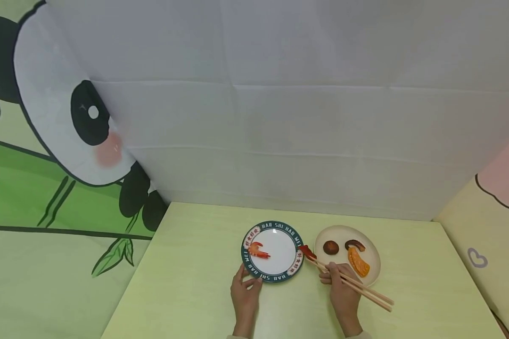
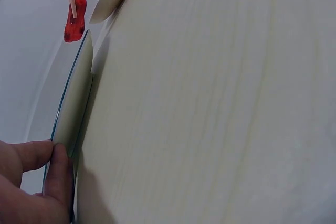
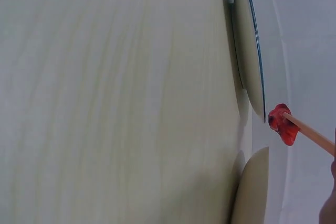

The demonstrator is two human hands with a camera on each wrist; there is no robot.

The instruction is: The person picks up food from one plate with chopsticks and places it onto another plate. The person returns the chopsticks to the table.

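At its near left edge, the green-rimmed plate (image 1: pixel 275 252) is pinched between thumb and fingers of my left hand (image 1: pixel 246 299). A shrimp-like orange-red piece (image 1: pixel 258 251) lies on the plate's left side. My right hand (image 1: pixel 344 294) holds a pair of wooden chopsticks (image 1: pixel 368 291). Their tips grip a glossy dark-red food piece (image 1: pixel 307 252), its exact kind unclear. In the head view this piece overlaps the plate's right rim; both wrist views show the red piece (image 2: pixel 75 22) just past the rim, higher than the tabletop.
To the right stands a cream plate (image 1: pixel 337 234) bearing a round brown mushroom cap (image 1: pixel 331 247), a dark mushroom slice (image 1: pixel 355 244) and an orange ridged piece (image 1: pixel 358 262). Behind the pale yellow table (image 1: pixel 195 273) rises a white sheet (image 1: pixel 280 117); a panda-print cloth (image 1: pixel 55 117) hangs left.
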